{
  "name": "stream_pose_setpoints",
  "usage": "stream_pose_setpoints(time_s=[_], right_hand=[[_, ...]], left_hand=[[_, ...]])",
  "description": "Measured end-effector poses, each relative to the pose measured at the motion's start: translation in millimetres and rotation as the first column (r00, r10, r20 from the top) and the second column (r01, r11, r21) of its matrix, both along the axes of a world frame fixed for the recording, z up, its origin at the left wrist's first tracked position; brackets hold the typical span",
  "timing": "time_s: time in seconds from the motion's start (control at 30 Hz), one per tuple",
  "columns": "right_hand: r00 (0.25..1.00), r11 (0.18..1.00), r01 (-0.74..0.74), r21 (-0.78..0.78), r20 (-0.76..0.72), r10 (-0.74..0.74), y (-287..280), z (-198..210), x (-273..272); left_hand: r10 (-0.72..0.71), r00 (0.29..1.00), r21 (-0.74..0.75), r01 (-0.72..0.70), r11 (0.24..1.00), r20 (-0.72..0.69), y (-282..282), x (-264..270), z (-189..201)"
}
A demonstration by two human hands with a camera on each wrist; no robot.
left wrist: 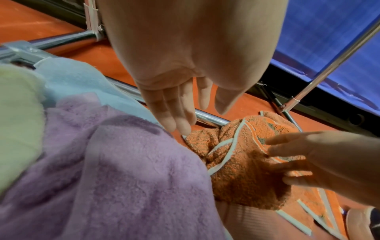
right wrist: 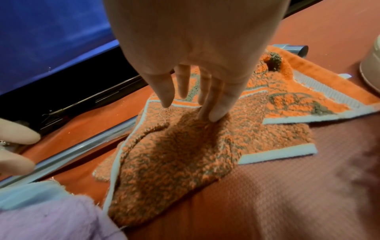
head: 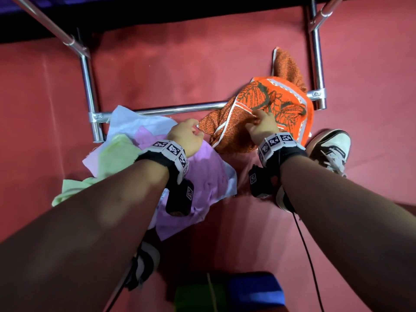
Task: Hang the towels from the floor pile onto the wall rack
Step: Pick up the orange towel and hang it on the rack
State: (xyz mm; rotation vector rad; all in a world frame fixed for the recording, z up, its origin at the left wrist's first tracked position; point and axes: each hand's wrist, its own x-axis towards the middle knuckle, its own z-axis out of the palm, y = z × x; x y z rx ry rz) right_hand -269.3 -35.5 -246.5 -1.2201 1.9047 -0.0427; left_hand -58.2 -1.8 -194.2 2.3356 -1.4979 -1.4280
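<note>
Head view: my right hand (head: pixel 262 124), fingers straight and holding nothing, presses the crumpled orange patterned terry towel (head: pixel 265 111) on the red floor (head: pixel 157 75), while my open, empty left hand (head: pixel 186 136) hovers just beside its left corner.

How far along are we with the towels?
Done: nothing visibly hung. In hand: right hand touches the crumpled orange towel on the floor; left hand hovers open at its corner. Left: lifting it, then the purple towel, green towel and pale blue towel.
</note>
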Motion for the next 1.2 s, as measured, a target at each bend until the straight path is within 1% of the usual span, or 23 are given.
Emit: stream_pose_setpoints(time_s=[0.07,0.13,0.2,0.27,0.3,0.33,0.37,0.43,0.5,0.6,0.67,0.7,0.77,0.83,0.87,1.0,1.07,1.2], right_hand=[[1.0,1.0,-0.004,-0.014,-0.01,0.004,7,0,-1],[0.999,0.998,0.029,-0.057,-0.03,-0.03,13,1,-4],[0.991,0.987,0.119,-0.112,-0.042,-0.124,16,3,-12],[0.979,0.962,0.178,-0.208,-0.063,-0.195,14,2,-23],[0.971,0.944,0.201,-0.261,-0.073,-0.227,12,5,-26],[0.959,0.93,0.24,-0.277,-0.079,-0.271,9,5,-34],[0.952,0.919,0.262,-0.293,-0.08,-0.297,5,7,-40],[0.937,0.913,0.33,-0.241,-0.034,-0.348,0,9,-52],[0.916,0.878,0.389,-0.28,0.014,-0.401,-6,4,-67],[0.882,0.845,0.47,-0.256,0.098,-0.461,-14,-2,-85],[0.875,0.851,0.483,-0.206,0.146,-0.462,-18,-1,-93],[0.884,0.868,0.464,-0.174,0.143,-0.444,-20,-1,-95],[0.906,0.896,0.423,-0.137,0.076,-0.417,-22,1,-97],[0.906,0.893,0.416,-0.173,-0.007,-0.423,-22,4,-97],[0.905,0.888,0.416,-0.196,-0.004,-0.425,-20,7,-95],[0.927,0.892,0.374,-0.253,0.065,-0.37,-9,26,-71],[0.941,0.897,0.339,-0.282,0.114,-0.32,-1,38,-59],[0.942,0.897,0.315,-0.31,0.222,-0.254,4,69,-39]], left_hand=[[0.051,0.995,0.027,-0.049,0.998,-0.082,1,-6,-3],[0.067,0.986,0.051,-0.06,0.997,-0.152,0,-15,-4],[0.058,0.98,0.079,-0.043,0.996,-0.191,-2,-26,-5],[0.044,0.974,0.109,-0.02,0.994,-0.224,-6,-37,-8],[0.049,0.969,0.126,-0.018,0.992,-0.244,-8,-41,-8],[0.068,0.961,0.151,-0.028,0.988,-0.267,-10,-46,-9],[0.102,0.951,0.178,-0.051,0.983,-0.29,-13,-53,-8],[0.213,0.92,0.232,-0.14,0.963,-0.329,-17,-63,-10],[0.31,0.884,0.281,-0.216,0.935,-0.35,-21,-71,-12],[0.382,0.846,0.316,-0.271,0.909,-0.372,-23,-77,-13],[0.431,0.812,0.343,-0.305,0.888,-0.393,-24,-78,-13],[0.449,0.796,0.355,-0.315,0.88,-0.406,-24,-78,-12],[0.469,0.773,0.374,-0.321,0.87,-0.427,-25,-78,-13],[0.477,0.767,0.373,-0.331,0.867,-0.429,-25,-79,-15],[0.48,0.77,0.359,-0.345,0.868,-0.42,-26,-80,-17],[0.441,0.823,0.226,-0.381,0.896,-0.357,-27,-78,-20],[0.437,0.836,0.172,-0.402,0.899,-0.331,-28,-73,-16],[0.432,0.872,0.096,-0.422,0.902,-0.231,-30,-47,2]])
